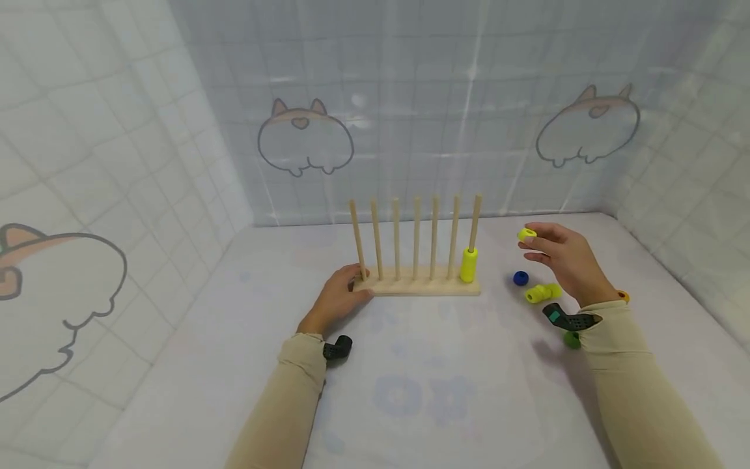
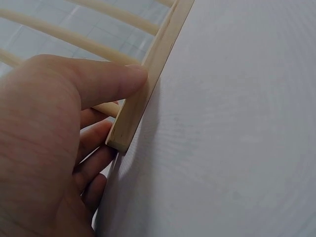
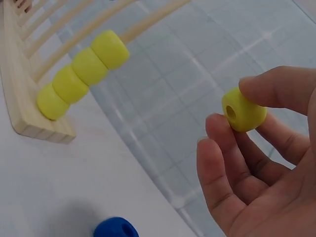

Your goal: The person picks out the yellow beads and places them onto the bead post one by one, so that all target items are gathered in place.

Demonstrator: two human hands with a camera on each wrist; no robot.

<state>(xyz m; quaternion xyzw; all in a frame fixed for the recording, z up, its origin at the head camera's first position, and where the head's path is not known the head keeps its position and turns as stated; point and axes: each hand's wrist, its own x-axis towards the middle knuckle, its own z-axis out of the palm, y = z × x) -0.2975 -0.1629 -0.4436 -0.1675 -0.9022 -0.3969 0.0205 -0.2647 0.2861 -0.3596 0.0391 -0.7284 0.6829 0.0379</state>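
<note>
Tile-print sheet (image 1: 410, 124) behind a pale table (image 1: 433, 339); head view: my right hand (image 1: 559, 254) holds a yellow bead (image 1: 526, 232) off the surface, toward the table's back right corner. Left wrist view: my left hand (image 2: 64, 113) clamps the left end of the wooden peg rack (image 2: 158, 59). Right wrist view: thumb and fingers pinch the bead; probably light, hard, slightly slippery, best taken by its rounded sides, hole clear.

Yellow bead (image 3: 251, 114), rounded, bored through, was pinched aloft in right hand (image 1: 562, 257). Wooden rack (image 1: 387, 288) stood base-down, seven pegs up, one end gripped by left hand (image 1: 338, 296); four yellow beads (image 1: 468, 266) sat stacked on the peg farthest from that grip.
</note>
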